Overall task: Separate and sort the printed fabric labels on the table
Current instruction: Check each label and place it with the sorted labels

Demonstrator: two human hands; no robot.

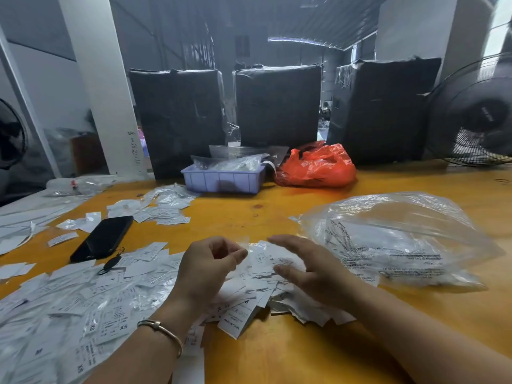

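Pinching a small clear label between thumb and curled fingers, the left hand hovers over a heap of white printed fabric labels on the orange desk. The right hand hangs flat just beside it, fingers straight and loosely spread, holding nothing. Readable print on the heap includes "M", "XS" and "MADE IN CHINA". More labels spread across the near left of the desk, and a smaller scatter lies farther back. A black phone with a looped strap rests among them. To the right lies a crumpled clear plastic bag with a printed warning text, too blurred to read in full. Behind stand a lilac plastic bin holding clear packets, an orange-red plastic bag, three black-wrapped bales, and a fan.
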